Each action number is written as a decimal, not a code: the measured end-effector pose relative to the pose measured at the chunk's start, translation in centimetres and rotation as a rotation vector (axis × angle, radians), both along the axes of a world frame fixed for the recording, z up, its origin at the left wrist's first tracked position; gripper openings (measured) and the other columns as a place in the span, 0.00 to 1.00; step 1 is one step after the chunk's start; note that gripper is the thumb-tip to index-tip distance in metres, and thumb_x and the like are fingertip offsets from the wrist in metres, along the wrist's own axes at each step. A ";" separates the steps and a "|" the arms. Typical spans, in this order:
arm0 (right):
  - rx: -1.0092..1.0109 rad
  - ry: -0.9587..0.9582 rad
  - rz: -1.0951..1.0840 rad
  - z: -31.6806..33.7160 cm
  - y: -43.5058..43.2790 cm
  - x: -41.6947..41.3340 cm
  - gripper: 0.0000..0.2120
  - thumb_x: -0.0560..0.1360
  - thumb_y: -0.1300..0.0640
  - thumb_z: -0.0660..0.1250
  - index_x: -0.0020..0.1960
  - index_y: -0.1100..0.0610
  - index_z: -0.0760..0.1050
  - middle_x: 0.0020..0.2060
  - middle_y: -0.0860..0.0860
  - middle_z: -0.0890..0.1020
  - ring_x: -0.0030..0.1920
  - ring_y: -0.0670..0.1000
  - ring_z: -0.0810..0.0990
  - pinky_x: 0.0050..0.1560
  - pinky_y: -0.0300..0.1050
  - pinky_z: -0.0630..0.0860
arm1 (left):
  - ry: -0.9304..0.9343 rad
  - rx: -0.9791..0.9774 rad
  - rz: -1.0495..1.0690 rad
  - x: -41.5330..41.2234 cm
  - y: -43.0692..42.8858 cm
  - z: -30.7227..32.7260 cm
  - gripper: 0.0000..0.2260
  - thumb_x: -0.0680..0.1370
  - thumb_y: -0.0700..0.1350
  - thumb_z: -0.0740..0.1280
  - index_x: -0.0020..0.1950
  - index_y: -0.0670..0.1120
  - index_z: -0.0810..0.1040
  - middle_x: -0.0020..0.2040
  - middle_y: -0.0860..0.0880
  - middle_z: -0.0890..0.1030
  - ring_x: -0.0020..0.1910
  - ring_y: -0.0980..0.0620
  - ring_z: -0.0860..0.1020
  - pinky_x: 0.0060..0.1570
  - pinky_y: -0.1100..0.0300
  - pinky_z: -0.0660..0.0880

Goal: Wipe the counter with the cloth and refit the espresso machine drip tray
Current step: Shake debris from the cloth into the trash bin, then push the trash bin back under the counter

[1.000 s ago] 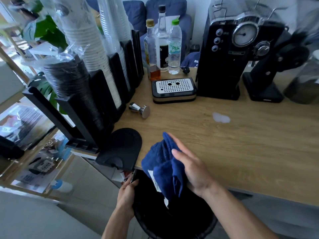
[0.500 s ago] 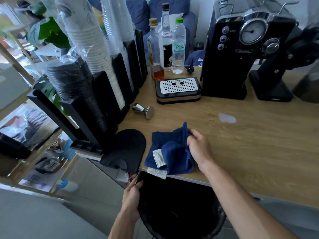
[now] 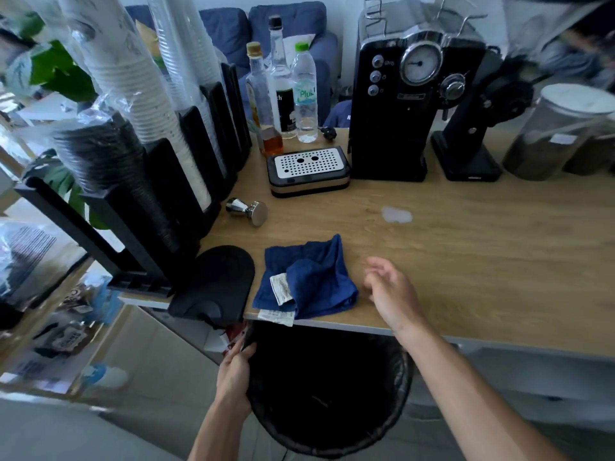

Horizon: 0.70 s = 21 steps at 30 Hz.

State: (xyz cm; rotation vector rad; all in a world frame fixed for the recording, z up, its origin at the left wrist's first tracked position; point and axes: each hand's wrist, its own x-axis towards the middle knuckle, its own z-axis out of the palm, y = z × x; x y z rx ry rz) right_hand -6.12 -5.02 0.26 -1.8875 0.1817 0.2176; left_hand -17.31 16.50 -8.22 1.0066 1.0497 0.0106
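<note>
Nearest to you: your left hand (image 3: 234, 371) is down below the counter edge, fingers curled on the rim of the black bin (image 3: 402, 377). It's busy and low, so count it out for the next move.

Your right hand (image 3: 389, 287) hovers over the counter (image 3: 482, 261) front edge, fingers loose and apart, holding nothing. The blue cloth (image 3: 309, 277) lies crumpled just to its left, not touching, white tag up, near edge at the counter lip above the bin. Right hand is clearly the nearer one.

Pale wet patch (image 3: 396, 215) sits past the hand, almost straight ahead, well apart from the cloth. So my read: reach left for the cloth, then push forward to the patch. That patch looks unwiped.

Tamper (image 3: 248, 211) lies on its side beyond the cloth, to the left. Keep the wipe clear of it.

Further back, the drip tray (image 3: 307, 174) rests on the counter, grille up, long axis left to right, just beside the espresso machine (image 3: 409, 111) on its left. Not refitted yet. It needs to go rightward into the base.
</note>
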 end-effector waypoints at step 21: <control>-0.587 0.010 0.262 -7.0 -10.8 -11.9 0.22 0.77 0.57 0.59 0.71 0.57 0.63 0.67 0.56 0.68 0.65 0.57 0.69 0.61 0.49 0.68 | -0.048 0.054 0.078 -12.2 -8.6 1.2 0.16 0.81 0.37 0.56 0.61 0.49 0.79 0.56 0.41 0.82 0.55 0.40 0.80 0.58 0.47 0.75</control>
